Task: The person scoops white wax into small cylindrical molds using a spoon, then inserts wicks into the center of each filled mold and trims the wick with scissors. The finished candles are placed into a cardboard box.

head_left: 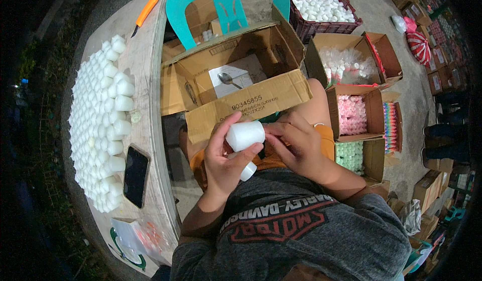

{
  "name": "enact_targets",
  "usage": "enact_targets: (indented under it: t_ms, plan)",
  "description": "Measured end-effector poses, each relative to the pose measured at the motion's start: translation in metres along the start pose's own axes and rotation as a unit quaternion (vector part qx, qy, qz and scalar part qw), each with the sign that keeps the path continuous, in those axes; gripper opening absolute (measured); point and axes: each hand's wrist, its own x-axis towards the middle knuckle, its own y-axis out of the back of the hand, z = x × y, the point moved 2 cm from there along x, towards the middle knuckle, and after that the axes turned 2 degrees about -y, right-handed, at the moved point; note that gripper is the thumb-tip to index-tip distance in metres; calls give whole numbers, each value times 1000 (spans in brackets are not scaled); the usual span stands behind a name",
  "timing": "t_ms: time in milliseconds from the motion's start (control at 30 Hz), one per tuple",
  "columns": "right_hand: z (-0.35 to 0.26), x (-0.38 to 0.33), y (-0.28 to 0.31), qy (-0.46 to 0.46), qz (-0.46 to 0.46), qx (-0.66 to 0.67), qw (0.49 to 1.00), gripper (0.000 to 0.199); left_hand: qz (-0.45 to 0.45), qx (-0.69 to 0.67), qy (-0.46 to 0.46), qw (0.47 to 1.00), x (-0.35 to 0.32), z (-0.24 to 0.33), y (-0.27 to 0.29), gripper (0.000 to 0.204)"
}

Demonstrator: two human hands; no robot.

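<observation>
My left hand (226, 153) is closed around a white cylindrical candle (245, 136), tilted on its side over my lap. A second white candle (248, 171) shows below it, tucked against the same hand's lower fingers. My right hand (297, 139) has its thumb and fingertips pinched together at the candle's right end; whatever is between them is too small to make out. Just beyond both hands stands an open cardboard box (248, 105). Inside it lie a metal spoon (229, 80) and a white sheet of paper (252, 70).
Left, a table (153, 130) bears rows of white candles (95, 125), a phone (136, 176), an orange-handled knife (145, 14) and a plastic bag (150, 236). Behind the box is a teal chair (175, 15). Right stand a crate (301, 30) of white pieces and boxes of pink (352, 114) and green (350, 156) pieces.
</observation>
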Motion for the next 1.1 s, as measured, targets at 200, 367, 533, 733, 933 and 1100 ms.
enact_targets:
  t_ms: [200, 367, 533, 733, 933, 1100]
  plan:
    - [15, -13, -12, -198, -93, 296, 930, 24, 51, 260, -194, 945, -3, 18, -4, 54]
    - [7, -16, -11, -405, -120, 568, 706, 32, 69, 372, -234, 896, -7, 23, -9, 56]
    - [12, -20, -22, -390, -126, 541, 734, 33, 58, 412, -222, 882, -7, 17, -15, 58]
    - [22, -24, -32, -461, -95, 564, 679, 31, 65, 447, -244, 858, -6, 7, -19, 60]
    - [26, -25, -36, -464, -76, 633, 615, 32, 45, 399, -245, 883, -2, -5, -20, 59]
    - [24, -20, -30, -411, -104, 582, 694, 38, 2, 394, -303, 868, 3, 4, -19, 63]
